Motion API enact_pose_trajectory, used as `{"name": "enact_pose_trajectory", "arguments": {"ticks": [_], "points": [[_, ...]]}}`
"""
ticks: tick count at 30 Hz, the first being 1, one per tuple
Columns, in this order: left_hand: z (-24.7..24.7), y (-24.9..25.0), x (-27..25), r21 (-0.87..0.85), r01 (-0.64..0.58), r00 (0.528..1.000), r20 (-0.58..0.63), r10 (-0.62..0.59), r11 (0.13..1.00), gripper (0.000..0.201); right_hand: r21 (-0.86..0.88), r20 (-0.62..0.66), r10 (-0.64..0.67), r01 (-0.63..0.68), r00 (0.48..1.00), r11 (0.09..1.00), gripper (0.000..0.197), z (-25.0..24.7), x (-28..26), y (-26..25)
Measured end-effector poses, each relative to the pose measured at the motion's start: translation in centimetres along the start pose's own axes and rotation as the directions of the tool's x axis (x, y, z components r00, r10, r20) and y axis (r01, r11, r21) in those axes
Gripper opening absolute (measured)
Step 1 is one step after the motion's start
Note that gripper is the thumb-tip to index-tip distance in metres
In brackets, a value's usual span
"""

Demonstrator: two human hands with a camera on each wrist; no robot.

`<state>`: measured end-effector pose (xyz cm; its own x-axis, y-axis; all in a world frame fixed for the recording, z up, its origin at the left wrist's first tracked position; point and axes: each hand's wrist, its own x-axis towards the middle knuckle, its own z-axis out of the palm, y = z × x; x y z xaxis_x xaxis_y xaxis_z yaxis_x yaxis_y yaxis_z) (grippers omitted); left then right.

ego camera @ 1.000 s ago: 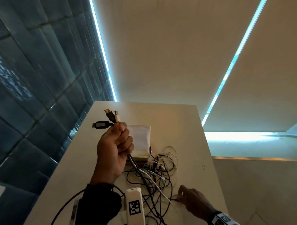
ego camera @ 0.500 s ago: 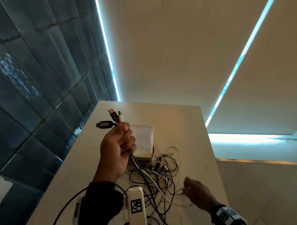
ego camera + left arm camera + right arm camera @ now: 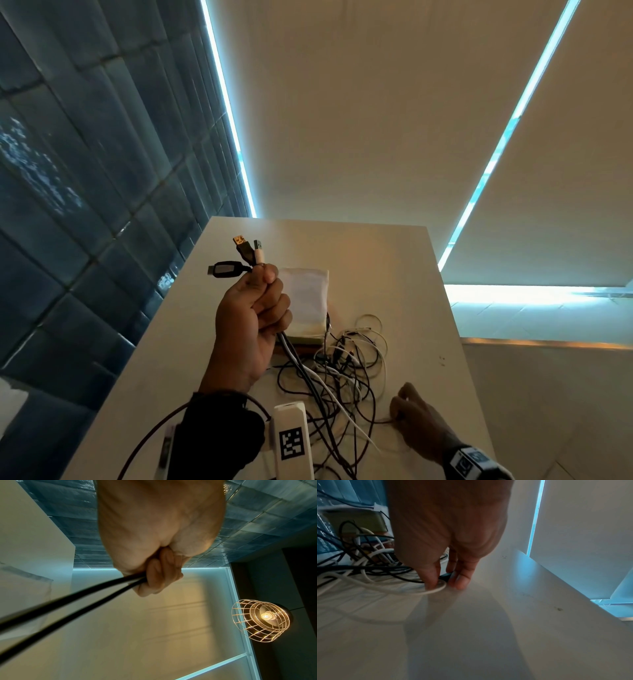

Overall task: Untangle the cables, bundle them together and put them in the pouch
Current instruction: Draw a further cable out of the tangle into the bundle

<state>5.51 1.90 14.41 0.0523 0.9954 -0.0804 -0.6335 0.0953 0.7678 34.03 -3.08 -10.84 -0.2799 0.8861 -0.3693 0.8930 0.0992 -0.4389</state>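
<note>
A person's left hand point(image 3: 251, 323) is raised above the table point(image 3: 404, 260), fist clenched around several cables point(image 3: 294, 359) with the knuckles turned away from the camera and the thumb pressed on top. Three plugs point(image 3: 239, 255) stick out above the fist: a black one pointing left, a gold-tipped one and a white one pointing up. From the bottom of the fist the cords drop down and right into the tangle point(image 3: 346, 370) of black and white cables lying on the table. The left-wrist view shows the curled fingers point(image 3: 154, 574) wrapped round two black cords point(image 3: 68, 601) that run away taut.

The right hand point(image 3: 416, 423) is low at the tangle's right edge, wrist near the table, fingers pointing down. In the right-wrist view its fingertips point(image 3: 460, 580) pinch a small black plug point(image 3: 445, 576) just over a white cable loop point(image 3: 435, 590) on the tabletop.

The pouch point(image 3: 305, 301), pale and flat, lies on the table behind the tangle, just right of the raised fist.
</note>
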Motion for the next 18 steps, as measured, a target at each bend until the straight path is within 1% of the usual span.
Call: {"name": "enact_pose_trajectory", "arguments": {"ticks": [2,5,7,9,10,11,12,13,14,15,16,18], "points": [[0.0,0.0,0.0,-0.002,-0.004,1.000,0.008,0.004,1.000,0.022,-0.026,0.006,0.009,-0.009,1.000,1.000,0.007,-0.4,0.0,-0.2],[-0.1,0.0,0.0,-0.009,-0.009,1.000,0.016,0.009,1.000,0.023,-0.097,-0.026,0.064,-0.066,0.998,0.993,0.013,-1.2,0.2,-0.6],[-0.1,0.0,0.0,-0.010,-0.007,1.000,0.014,0.007,1.000,0.023,-0.066,-0.072,0.068,-0.072,0.995,0.995,0.013,-2.2,0.3,-0.8],[-0.1,0.0,-0.1,-0.011,-0.009,1.000,0.014,0.009,1.000,0.021,0.103,-0.114,0.041,-0.029,0.993,0.994,0.014,-3.4,0.2,-1.4],[-0.1,0.0,-0.2,-0.010,-0.010,1.000,0.016,0.010,1.000,0.020,0.207,-0.130,0.028,0.000,0.991,0.978,0.017,-4.1,0.3,-1.9],[-0.1,0.0,-0.2,-0.007,-0.009,1.000,0.017,0.010,1.000,0.020,0.335,-0.134,0.038,0.009,0.990,0.942,0.021,-4.8,0.4,-2.3],[-0.2,-0.1,-0.2,-0.005,-0.008,1.000,0.018,0.008,1.000,0.022,0.456,-0.121,0.069,-0.007,0.990,0.890,0.028,-5.5,0.5,-2.8],[-0.2,-0.1,-0.2,-0.004,-0.006,1.000,0.020,0.006,1.000,0.024,0.591,-0.091,0.108,-0.033,0.990,0.806,0.033,-6.0,0.6,-2.8],[-0.3,-0.1,-0.2,-0.002,-0.004,1.000,0.021,0.004,1.000,0.026,0.679,-0.056,0.131,-0.059,0.990,0.732,0.033,-6.5,0.8,-3.0],[-0.3,-0.1,-0.2,0.002,-0.003,1.000,0.020,0.003,1.000,0.027,0.726,-0.041,0.137,-0.065,0.990,0.684,0.029,-7.1,0.9,-3.3],[-0.2,-0.1,-0.3,0.006,-0.002,1.000,0.019,0.002,1.000,0.028,0.720,-0.062,0.135,-0.050,0.989,0.692,0.024,-7.7,0.9,-3.7],[-0.1,-0.1,-0.4,0.016,0.004,1.000,0.017,-0.005,1.000,0.028,0.637,-0.179,0.107,0.032,0.978,0.770,0.011,-9.1,0.9,-4.7]]}}
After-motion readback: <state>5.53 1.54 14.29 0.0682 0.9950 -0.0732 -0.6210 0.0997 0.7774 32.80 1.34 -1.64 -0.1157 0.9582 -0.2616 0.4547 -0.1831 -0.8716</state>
